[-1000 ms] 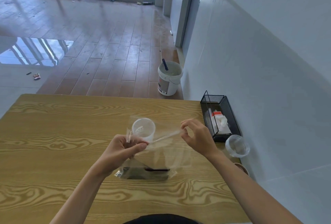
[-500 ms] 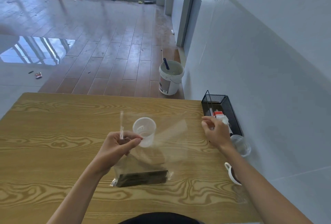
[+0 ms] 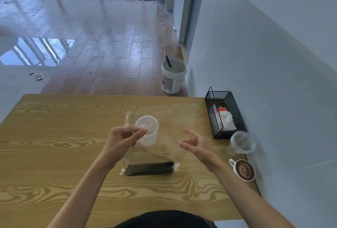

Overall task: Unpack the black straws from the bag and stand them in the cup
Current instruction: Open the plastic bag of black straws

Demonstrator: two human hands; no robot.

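The left hand (image 3: 124, 136) pinches the clear bag (image 3: 127, 118) top. The right hand (image 3: 197, 143), at 3 o'clock, holds nothing, fingers loose. Black straws (image 3: 150, 168) lie inside.

The clear bag (image 3: 145, 154) stands upright, its top corner pinched above the table; black straws (image 3: 150, 168) lie bundled across its bottom. Behind it, the clear cup (image 3: 147, 130) stands upright.

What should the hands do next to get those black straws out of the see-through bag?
Probably bring the right hand back to the bag's top edge and pull it open. The left hand pinches one top corner, the right hand holds nothing, and the black straws all lie at the bottom of the bag. The cup stands empty behind it.
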